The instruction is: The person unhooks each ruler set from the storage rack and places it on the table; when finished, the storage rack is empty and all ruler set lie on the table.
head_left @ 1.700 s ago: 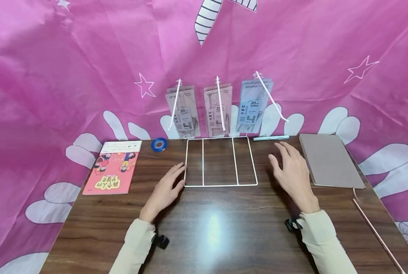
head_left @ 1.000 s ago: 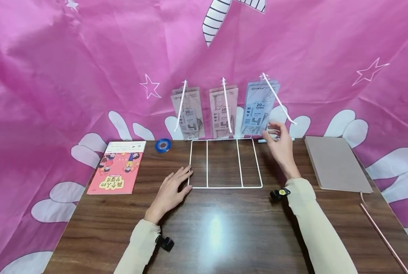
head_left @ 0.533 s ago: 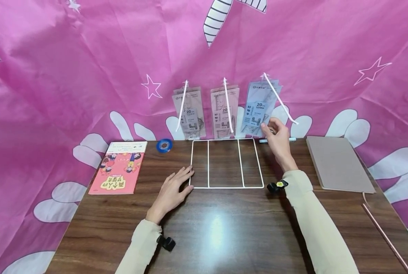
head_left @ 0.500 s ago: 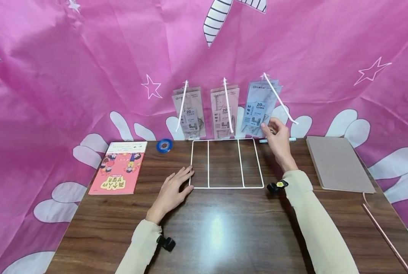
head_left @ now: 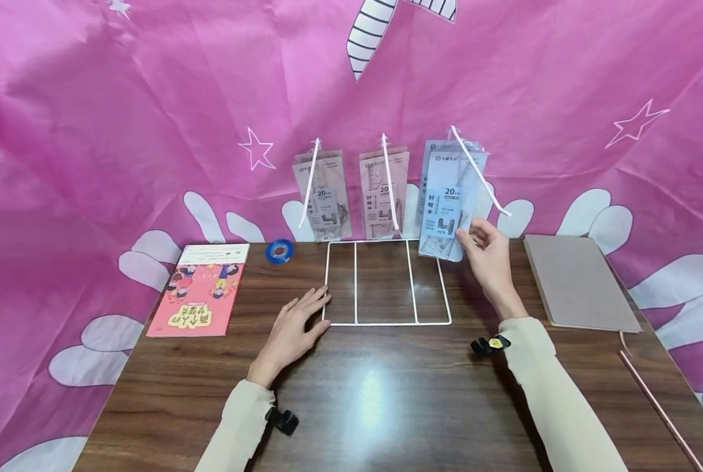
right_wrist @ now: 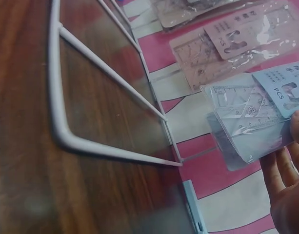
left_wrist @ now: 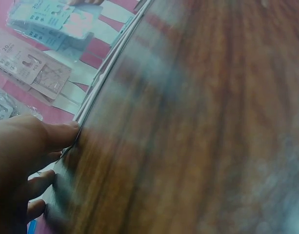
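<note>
Pink cloth fills my whole background, and below it the dark wood table carries the white wire rack, its flat base lying on the top and three prongs rising at the back. From my seat the left hand lies flat with straight fingers, fingertips touching the rack's near left corner. The blue ruler packet hangs on the right prong, beside two pinkish packets on the other prongs; its long axis runs up and down, label facing me, the lower end swung forward off the stack behind it. My right hand pinches that lower right edge between thumb and fingers. I judge the packet light and thin, a slick plastic sleeve stiffened somewhat by the rulers inside, so a pinch low on the edge should hold, though it may slip. A grey notebook and a red booklet lie to either side.
</note>
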Available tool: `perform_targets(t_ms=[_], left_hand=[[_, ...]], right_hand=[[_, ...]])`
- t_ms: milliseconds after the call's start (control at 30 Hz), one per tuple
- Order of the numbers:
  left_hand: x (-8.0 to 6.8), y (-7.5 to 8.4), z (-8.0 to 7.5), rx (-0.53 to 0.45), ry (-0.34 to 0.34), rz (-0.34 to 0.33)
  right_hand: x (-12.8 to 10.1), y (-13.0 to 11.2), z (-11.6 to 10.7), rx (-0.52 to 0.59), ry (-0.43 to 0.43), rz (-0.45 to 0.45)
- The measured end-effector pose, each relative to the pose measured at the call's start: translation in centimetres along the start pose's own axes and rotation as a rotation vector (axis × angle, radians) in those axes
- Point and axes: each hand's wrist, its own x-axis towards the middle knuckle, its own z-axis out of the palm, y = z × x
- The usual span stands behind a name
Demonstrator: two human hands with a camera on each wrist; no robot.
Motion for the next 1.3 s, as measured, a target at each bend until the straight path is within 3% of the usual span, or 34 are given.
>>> perform_targets(t_ms=[200, 767, 1300], left_hand=[[0.0, -0.1, -0.1, -0.002, -0.005, -0.002], [0.0, -0.1, 0.0, -0.013, -0.005, -0.005], [0.0, 0.1, 0.0, -0.017, -0.004, -0.007]], right_hand=[[-1.8, -0.5, -0.9, -0.038, -0.021, -0.021], [-5.8, -1.6, -3.2, 0.027, -0.089, -0.054], [-8.7, -3.1, -4.5, -0.042, -0.078, -0.070]])
